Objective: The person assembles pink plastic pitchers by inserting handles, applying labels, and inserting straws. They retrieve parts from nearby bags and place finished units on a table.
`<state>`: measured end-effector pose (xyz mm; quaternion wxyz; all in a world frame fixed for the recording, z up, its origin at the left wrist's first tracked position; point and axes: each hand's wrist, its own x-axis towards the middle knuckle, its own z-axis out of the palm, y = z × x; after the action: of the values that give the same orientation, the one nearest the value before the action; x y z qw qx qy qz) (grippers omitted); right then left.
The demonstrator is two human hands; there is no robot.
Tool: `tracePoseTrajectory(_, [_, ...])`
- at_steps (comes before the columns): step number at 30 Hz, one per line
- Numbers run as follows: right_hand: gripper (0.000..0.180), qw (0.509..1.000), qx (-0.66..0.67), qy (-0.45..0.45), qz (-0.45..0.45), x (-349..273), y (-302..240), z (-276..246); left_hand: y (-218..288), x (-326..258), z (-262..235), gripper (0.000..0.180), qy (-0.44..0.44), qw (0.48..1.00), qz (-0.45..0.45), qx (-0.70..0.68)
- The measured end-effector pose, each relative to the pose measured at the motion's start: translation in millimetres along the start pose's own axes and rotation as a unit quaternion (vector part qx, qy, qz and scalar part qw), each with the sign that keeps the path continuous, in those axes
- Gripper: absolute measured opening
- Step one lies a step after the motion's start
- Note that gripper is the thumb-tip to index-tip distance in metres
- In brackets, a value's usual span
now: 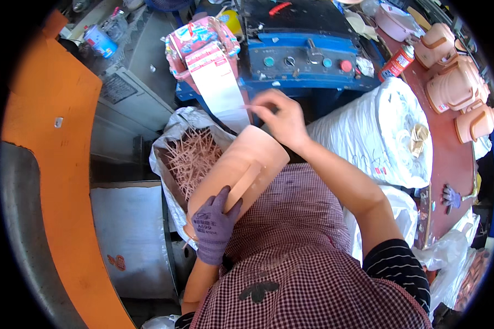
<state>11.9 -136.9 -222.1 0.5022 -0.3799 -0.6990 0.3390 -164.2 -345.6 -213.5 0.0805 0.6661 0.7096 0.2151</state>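
My left hand (217, 225), in a purple work glove, is closed around the handle of a peach plastic jug (258, 143). The jug lies tilted across my lap, its wide end up and to the right. My bare right hand (284, 116) is raised just beyond that end, thumb and forefinger pinched together. Whatever sits at those fingertips is too small and blurred to name. Right beside them hangs a long white label strip (217, 88), which comes out of a pink basket (175, 66).
Left of the jug, a white sack (162, 151) holds many thin peach plastic scraps. A blue machine (307, 49) with buttons stands ahead. On the right are a wrapped white bundle (357, 131), several peach jugs (453, 85), a red spray can (396, 64) and a loose glove (451, 198).
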Motion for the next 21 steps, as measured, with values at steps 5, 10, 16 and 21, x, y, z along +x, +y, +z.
tracePoseTrajectory(5, [0.009,0.921,0.196,0.132,0.309,-99,20,-53,9,-3,6,0.043,-0.006,1.000,0.022,-0.002])
tracePoseTrajectory(10, [0.011,0.888,0.253,0.135,0.358,-127,13,-42,22,-8,10,0.042,-0.003,0.999,0.035,0.028])
tracePoseTrajectory(16, [0.011,0.895,0.251,0.115,0.350,-128,19,-37,26,-11,16,0.043,0.023,0.996,0.072,0.052])
tracePoseTrajectory(21, [0.011,0.889,0.247,0.100,0.373,-127,21,-34,28,-13,15,0.042,0.018,0.997,0.060,0.050])
